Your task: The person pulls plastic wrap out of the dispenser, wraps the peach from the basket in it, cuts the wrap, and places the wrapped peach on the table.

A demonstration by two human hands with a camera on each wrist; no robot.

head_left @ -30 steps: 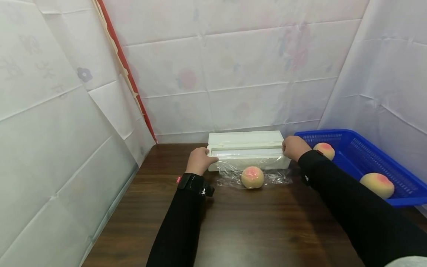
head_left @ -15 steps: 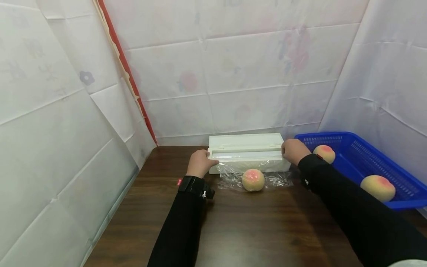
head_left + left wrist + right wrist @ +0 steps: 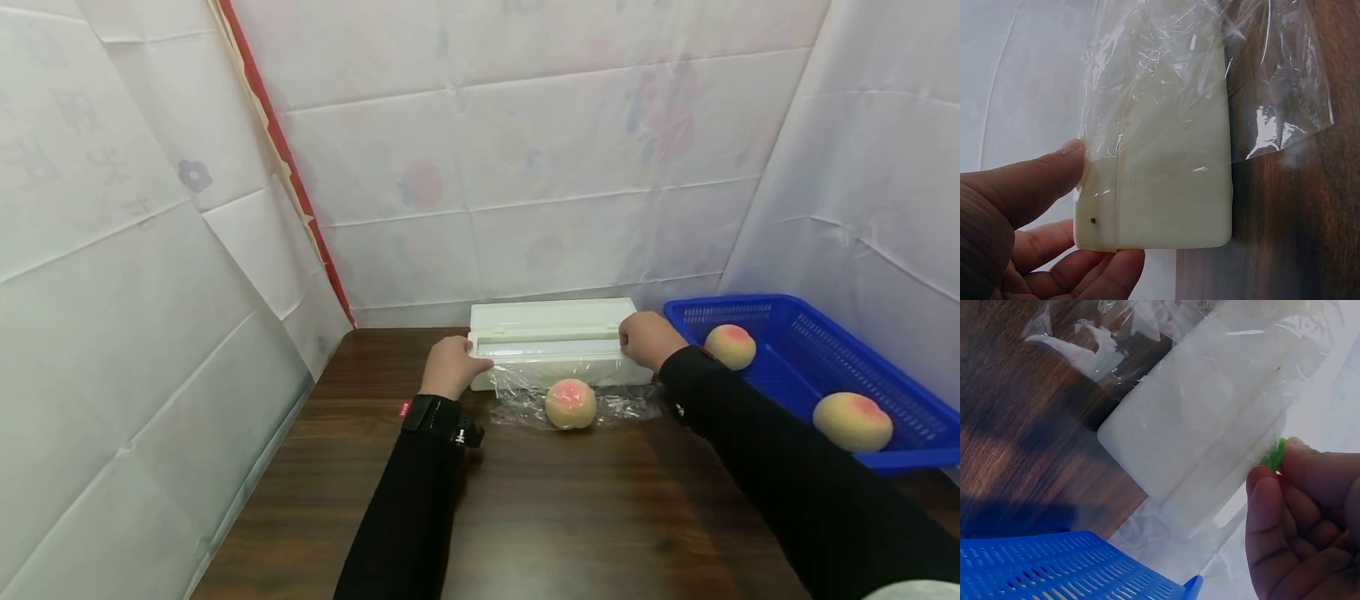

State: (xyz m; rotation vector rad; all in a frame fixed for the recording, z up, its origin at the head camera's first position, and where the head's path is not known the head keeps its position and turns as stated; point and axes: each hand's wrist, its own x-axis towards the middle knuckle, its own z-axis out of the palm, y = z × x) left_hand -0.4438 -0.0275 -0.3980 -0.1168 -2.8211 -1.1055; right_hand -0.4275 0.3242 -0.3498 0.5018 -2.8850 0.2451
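Observation:
A cream cling film dispenser stands at the back of the table with its lid up. Clear cling film hangs from its front edge onto the wood. On that film, just before the box, sits a peach with a pink top. My left hand grips the box's left end, thumb on the upper edge, fingers curled at the end. Near the right end, my right hand pinches a small green slider at the box's upper edge, as the right wrist view shows.
A blue plastic basket stands at the right, close to my right forearm. It holds a peach at its back and another peach toward the front. White sheeting walls the table behind and on both sides.
My right hand has shifted a little left along the dispenser's upper edge, away from its right end. The left hand keeps its grip, and the peach stays in place.

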